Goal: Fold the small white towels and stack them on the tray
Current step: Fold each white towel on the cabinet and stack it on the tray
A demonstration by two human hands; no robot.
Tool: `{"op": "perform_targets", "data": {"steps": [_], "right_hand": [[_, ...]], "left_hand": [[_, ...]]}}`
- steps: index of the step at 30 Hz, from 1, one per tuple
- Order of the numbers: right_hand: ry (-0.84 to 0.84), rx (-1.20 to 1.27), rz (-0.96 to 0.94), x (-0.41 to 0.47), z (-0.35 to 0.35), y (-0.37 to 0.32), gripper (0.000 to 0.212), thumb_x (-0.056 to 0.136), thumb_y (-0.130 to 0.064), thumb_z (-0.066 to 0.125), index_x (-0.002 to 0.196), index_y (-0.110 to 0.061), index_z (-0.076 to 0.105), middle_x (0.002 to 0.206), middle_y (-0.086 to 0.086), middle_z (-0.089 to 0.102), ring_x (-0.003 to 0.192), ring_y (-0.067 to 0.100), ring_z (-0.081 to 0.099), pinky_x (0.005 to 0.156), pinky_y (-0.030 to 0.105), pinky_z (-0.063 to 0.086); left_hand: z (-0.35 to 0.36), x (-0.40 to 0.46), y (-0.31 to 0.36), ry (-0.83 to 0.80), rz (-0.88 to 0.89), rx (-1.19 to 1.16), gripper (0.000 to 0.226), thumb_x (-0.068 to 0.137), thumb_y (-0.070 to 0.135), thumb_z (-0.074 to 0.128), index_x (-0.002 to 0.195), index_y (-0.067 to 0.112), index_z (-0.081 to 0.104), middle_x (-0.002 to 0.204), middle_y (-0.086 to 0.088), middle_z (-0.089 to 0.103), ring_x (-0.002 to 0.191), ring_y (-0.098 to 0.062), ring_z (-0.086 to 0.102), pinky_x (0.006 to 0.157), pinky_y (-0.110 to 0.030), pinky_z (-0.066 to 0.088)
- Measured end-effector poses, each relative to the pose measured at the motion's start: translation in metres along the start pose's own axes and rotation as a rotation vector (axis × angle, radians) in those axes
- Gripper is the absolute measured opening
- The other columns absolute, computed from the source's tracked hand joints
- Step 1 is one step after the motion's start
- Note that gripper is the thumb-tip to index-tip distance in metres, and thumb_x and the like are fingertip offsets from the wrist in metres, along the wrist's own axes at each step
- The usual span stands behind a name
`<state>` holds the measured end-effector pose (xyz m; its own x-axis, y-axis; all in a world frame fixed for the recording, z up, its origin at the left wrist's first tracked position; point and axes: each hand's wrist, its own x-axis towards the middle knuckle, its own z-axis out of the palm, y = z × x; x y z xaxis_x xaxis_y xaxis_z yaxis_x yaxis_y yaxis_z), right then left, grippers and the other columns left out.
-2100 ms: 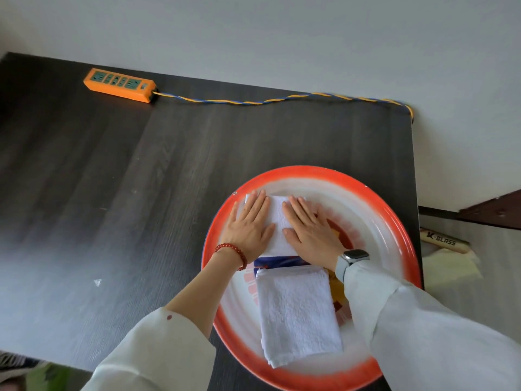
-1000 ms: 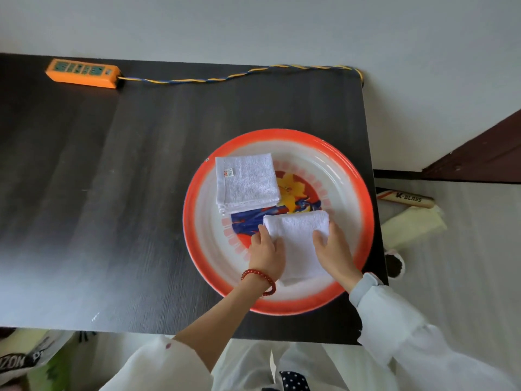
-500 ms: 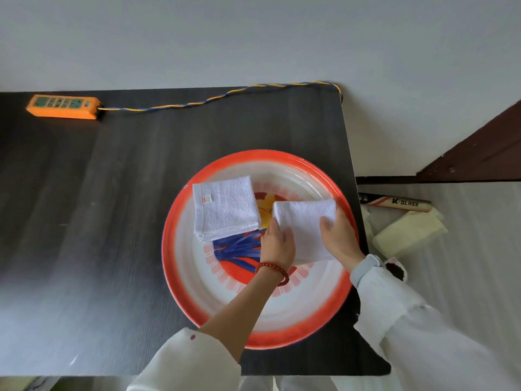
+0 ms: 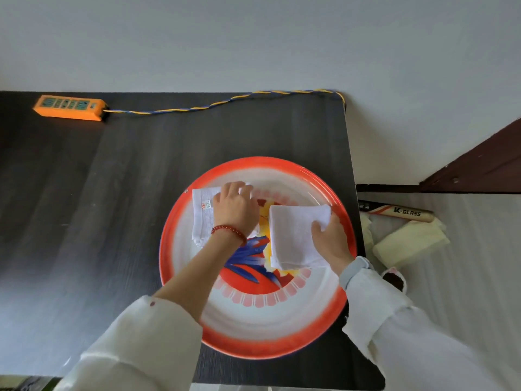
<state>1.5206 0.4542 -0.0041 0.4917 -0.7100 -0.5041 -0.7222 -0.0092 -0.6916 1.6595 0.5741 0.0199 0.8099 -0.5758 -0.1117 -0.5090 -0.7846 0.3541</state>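
Observation:
A round tray (image 4: 253, 342) with a red rim and a painted middle lies near the right edge of the dark table (image 4: 98, 221). Two folded white towels lie on it side by side. On the left towel (image 4: 202, 218), which shows a small label, my left hand (image 4: 235, 210) lies with its fingers curled over the far edge. The right towel (image 4: 293, 238) is held at its right edge by my right hand (image 4: 329, 241), thumb on top of the cloth.
An orange power strip (image 4: 69, 107) sits at the table's far left, its twisted yellow-blue cord (image 4: 225, 101) running along the back edge. On the floor to the right lie a K-Glass tube (image 4: 400, 213) and a pale yellow cloth (image 4: 408, 244).
My left hand has left the right towel and moved onto the left folded towel. My right hand keeps hold of the right towel.

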Motion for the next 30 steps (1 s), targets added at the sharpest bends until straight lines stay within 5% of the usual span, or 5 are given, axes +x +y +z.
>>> {"op": "perform_targets", "data": {"steps": [5, 10, 30], "right_hand": [[0.009, -0.043, 0.009, 0.007, 0.003, 0.003, 0.054, 0.097, -0.022, 0.041, 0.145, -0.013, 0.020, 0.148, 0.010, 0.032, 0.135, 0.029, 0.032, 0.111, 0.039, 0.027], [-0.011, -0.039, 0.004, 0.012, 0.002, 0.002, 0.055, 0.097, -0.022, 0.042, 0.145, -0.014, 0.018, 0.150, 0.008, 0.029, 0.137, 0.028, 0.029, 0.111, 0.038, 0.025], [-0.072, -0.005, -0.017, 0.012, 0.011, -0.018, 0.057, 0.095, -0.018, 0.047, 0.145, -0.019, 0.021, 0.149, 0.002, 0.031, 0.137, 0.025, 0.030, 0.109, 0.037, 0.029]], "left_hand": [[0.008, 0.041, -0.036, -0.192, 0.024, 0.209, 0.045, 0.097, 0.039, 0.032, 0.138, 0.022, 0.038, 0.145, -0.002, 0.038, 0.135, -0.023, 0.028, 0.113, -0.049, 0.013], [0.012, 0.046, -0.048, -0.235, 0.074, 0.257, 0.045, 0.096, 0.040, 0.030, 0.134, 0.020, 0.041, 0.135, -0.006, 0.049, 0.123, -0.027, 0.043, 0.105, -0.041, 0.025], [0.005, 0.008, -0.073, -0.324, 0.018, 0.163, 0.052, 0.091, 0.052, 0.037, 0.134, 0.023, 0.037, 0.129, -0.002, 0.055, 0.117, -0.024, 0.051, 0.102, -0.040, 0.031]]}}
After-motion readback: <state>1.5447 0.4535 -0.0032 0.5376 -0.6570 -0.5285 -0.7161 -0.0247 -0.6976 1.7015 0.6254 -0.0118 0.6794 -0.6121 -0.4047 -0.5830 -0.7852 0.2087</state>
